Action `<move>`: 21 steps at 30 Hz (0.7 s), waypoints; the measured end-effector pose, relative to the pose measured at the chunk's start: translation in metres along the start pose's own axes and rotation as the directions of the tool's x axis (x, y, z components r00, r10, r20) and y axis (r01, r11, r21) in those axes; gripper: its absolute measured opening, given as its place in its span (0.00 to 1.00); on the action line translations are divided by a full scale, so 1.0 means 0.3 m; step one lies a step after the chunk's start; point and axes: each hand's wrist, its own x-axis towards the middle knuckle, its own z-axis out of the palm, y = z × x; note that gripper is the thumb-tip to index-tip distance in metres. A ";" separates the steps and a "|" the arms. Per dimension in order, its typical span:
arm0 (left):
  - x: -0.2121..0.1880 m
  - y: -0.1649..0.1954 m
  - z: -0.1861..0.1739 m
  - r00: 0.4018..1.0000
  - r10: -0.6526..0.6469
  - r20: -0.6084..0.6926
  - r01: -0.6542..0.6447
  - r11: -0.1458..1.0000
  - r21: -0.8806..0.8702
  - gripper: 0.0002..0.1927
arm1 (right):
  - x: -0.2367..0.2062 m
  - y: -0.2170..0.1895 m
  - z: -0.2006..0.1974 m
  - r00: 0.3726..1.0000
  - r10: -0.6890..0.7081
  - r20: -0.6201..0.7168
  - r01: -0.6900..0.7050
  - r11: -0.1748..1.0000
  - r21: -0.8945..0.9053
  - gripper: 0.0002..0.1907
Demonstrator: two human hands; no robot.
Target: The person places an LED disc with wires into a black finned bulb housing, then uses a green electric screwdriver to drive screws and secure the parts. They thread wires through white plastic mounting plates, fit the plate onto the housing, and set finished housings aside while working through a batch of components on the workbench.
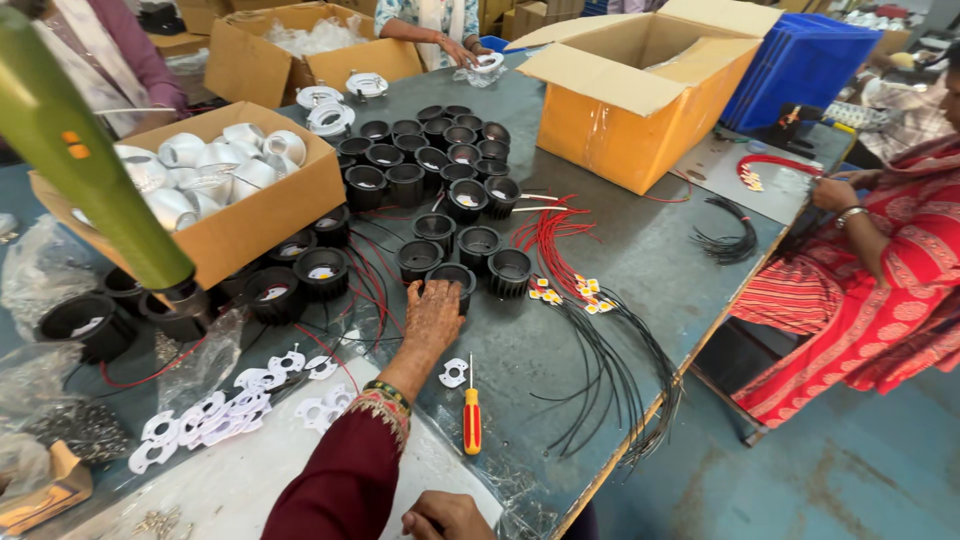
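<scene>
Head view: the person's left hand, extended from a maroon sleeve toward the centre of the frame, is laid palm down with fingers closed over a black round housing on the grey table. The step in hand is judged to be the picking of one housing from the cluster; a firm lift clear of the neighbouring housings and red wires would be called for. At the bottom edge, the right hand is only partly shown; its grip cannot be told. A red-handled screwdriver lies just beside.
</scene>
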 end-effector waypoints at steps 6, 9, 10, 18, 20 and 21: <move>-0.012 -0.016 0.008 0.993 -0.036 -0.110 0.035 0.999 -0.006 0.13 | 0.005 -0.033 -0.032 0.998 -0.067 -0.003 0.067 0.998 -0.007 0.12; -0.052 -0.048 -0.002 0.991 -0.081 -0.106 0.066 0.988 -0.138 0.13 | 0.005 -0.089 -0.038 0.995 0.095 0.007 -0.095 0.994 0.052 0.12; -0.066 -0.054 -0.006 0.984 -0.127 -0.125 0.103 0.977 -0.187 0.14 | 0.007 -0.104 -0.042 0.987 0.160 0.015 -0.161 0.984 0.074 0.12; -0.299 -0.124 -0.114 0.965 -0.136 -0.223 -0.016 0.822 -0.569 0.15 | -0.007 -0.133 -0.043 0.977 0.207 -0.044 -0.198 0.967 0.162 0.16; -0.448 -0.161 -0.165 0.977 0.015 -0.214 -0.124 0.853 -0.507 0.09 | 0.001 -0.128 -0.046 0.961 0.199 -0.192 -0.144 0.953 0.267 0.16; -0.522 -0.173 -0.188 0.990 0.057 -0.128 -0.110 0.880 -0.461 0.09 | 0.008 -0.128 -0.052 0.931 0.085 -0.354 0.015 0.963 0.271 0.16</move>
